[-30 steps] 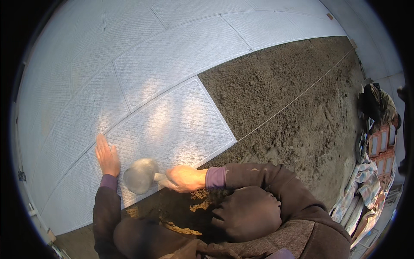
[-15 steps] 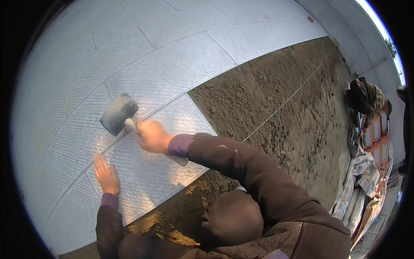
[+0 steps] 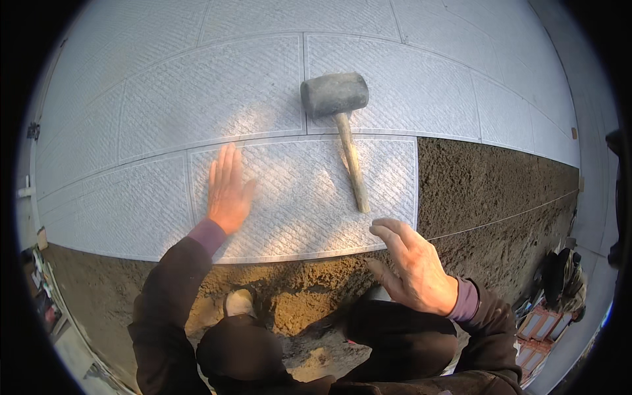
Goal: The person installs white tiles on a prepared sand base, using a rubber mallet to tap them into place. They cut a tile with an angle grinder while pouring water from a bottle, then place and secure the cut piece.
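A rubber mallet with a dark grey head and a wooden handle lies on the paving, its head across a joint between slabs. Under the handle is a grey ribbed stone slab in the front row. My left hand rests on that slab near its left end, fingers stretched toward the far joint. Just beyond the slab's near edge, by the handle's end, my right hand is held with fingers apart and nothing in them.
Damp mortar bedding adjoins the slab's right end, and a thin string runs across it. Loose sandy soil lies along the near edge, by my knees. At the far right a crouching person is beside reddish crates.
My right hand has let go of the mallet, which now lies on the slabs, and has drawn back toward me. The left hand stays on the slab. The whole view has turned.
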Action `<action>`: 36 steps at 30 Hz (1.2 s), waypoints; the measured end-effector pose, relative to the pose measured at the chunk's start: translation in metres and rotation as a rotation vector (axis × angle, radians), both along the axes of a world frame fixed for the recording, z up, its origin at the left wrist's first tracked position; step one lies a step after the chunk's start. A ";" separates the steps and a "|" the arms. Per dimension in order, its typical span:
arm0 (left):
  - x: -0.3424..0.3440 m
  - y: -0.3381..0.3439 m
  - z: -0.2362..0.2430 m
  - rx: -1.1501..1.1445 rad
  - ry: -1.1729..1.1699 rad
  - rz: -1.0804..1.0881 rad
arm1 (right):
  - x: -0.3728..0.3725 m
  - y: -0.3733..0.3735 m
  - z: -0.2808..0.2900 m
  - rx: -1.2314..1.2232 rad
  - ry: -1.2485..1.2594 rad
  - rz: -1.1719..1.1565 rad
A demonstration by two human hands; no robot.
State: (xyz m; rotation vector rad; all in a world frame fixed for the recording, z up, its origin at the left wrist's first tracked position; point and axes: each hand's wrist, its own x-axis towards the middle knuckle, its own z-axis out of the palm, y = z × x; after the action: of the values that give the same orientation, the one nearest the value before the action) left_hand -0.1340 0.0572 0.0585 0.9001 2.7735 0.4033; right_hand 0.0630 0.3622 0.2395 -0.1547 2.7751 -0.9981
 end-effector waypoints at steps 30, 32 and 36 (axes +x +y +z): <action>0.730 -0.276 0.512 -0.056 -1.032 1.261 | 0.208 -0.133 0.262 0.131 -0.368 0.379; 0.794 -0.250 0.514 -0.128 -1.266 1.079 | 0.203 -0.106 0.244 0.398 -0.427 0.407; 0.861 -0.212 0.514 0.125 -1.408 1.430 | 0.185 -0.092 0.239 0.515 -0.520 0.531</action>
State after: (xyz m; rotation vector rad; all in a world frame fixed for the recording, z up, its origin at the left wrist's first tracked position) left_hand 0.7272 -0.1549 0.5727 -1.1448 1.4923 0.8708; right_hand 0.2475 0.2703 0.4783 -0.4494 2.2275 -0.1472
